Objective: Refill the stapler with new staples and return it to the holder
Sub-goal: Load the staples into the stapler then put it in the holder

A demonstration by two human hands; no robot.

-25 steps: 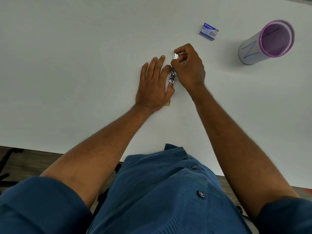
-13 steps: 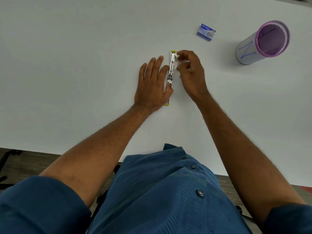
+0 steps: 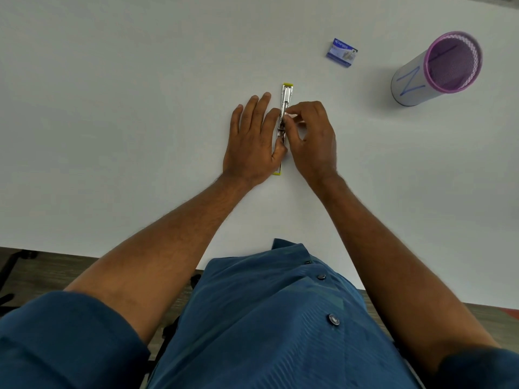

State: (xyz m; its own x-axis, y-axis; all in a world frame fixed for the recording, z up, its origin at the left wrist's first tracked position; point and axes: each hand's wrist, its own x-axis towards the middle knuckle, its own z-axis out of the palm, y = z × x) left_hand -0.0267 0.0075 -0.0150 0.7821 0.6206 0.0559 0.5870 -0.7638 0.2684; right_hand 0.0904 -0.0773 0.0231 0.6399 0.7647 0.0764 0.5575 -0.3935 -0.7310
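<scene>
Stapler (image 3: 287, 96) flat on table, between hands

Hidden at the stapler

The stapler's (image 3: 287, 94) middle lies under both hands; whatever the right hand's (image 3: 313, 138) fingertips pinch is blurred; box (image 3: 341, 56) print unreadable.

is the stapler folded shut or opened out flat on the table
Opened out flat: the stapler lies stretched in one long line, yellow tips at both ends, metal channel facing up. The left hand steadies it; the right hand pinches at its middle.
</scene>
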